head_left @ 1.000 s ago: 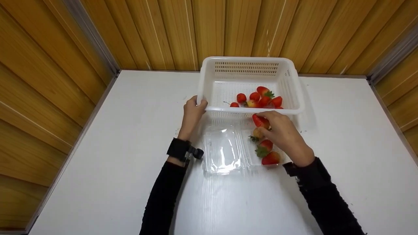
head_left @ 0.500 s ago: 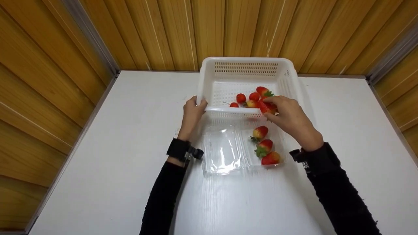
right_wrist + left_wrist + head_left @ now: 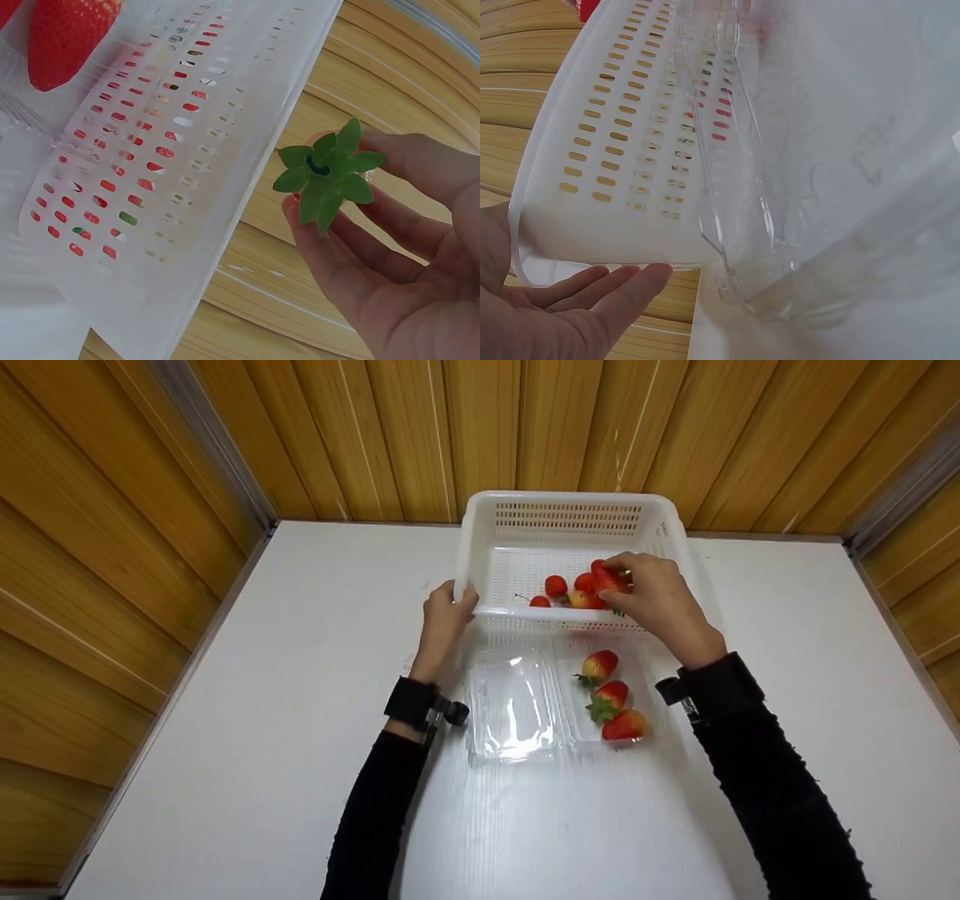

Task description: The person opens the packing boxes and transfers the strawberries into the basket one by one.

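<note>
While gripped, one strawberry (image 3: 606, 579) (tray (image 3: 517, 750): three).

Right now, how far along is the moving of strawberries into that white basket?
Past halfway, it seems. Several strawberries already lie in the white basket. The right hand holds one strawberry over them in its grip, while the left hand steadies the rim. Three strawberries are left in the clear tray.

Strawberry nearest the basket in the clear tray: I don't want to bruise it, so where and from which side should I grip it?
Pinch the strawberry lightly across its red shoulders from above. It lies on its side in the open clear tray, leaves toward the lower left, clear of its neighbours.
</note>
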### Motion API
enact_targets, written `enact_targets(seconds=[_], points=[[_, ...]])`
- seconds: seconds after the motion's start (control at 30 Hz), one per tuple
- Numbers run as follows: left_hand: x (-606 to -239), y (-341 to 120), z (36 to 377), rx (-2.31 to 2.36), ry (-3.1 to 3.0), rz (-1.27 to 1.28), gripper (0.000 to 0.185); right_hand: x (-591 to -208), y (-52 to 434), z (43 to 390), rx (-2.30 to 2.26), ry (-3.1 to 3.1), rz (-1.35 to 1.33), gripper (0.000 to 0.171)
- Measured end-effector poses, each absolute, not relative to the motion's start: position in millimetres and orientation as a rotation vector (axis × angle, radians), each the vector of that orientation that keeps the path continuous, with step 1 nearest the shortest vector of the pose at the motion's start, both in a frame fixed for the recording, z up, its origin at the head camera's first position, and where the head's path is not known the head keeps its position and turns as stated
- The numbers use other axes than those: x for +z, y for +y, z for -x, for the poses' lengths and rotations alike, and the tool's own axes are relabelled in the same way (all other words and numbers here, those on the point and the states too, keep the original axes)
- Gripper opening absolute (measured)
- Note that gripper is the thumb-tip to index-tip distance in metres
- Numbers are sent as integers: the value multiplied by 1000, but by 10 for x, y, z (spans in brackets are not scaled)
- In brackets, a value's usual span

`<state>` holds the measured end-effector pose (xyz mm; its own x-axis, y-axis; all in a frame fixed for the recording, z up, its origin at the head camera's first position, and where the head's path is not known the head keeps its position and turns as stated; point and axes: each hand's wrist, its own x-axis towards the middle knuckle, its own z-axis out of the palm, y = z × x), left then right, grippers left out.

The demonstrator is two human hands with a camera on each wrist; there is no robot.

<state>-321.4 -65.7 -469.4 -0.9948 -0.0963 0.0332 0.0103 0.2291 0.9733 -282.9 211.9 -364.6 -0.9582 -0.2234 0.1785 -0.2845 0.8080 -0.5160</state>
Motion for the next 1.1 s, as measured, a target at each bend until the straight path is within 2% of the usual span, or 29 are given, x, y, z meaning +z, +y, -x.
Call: enact_targets(seconds=[0.47,0.63,0.8,1.1], points=[[-4708,-659,3177,-1980,-2325,-61,26,-3878,2064,3158,920,-2857,-265,38],[-4688,-655,3171,-1984,-2321,-39,32,-3996,2041,3194,937,-2885,-238,37],[-4674,-654,3168,-1952,-2341,-55,28,-4073,2036,3225,913,-2946,-226,40],[-4686,-656,3172,-1987,-2323,-34,32,-4062,2051,3230,883,-3098,-225,45]])
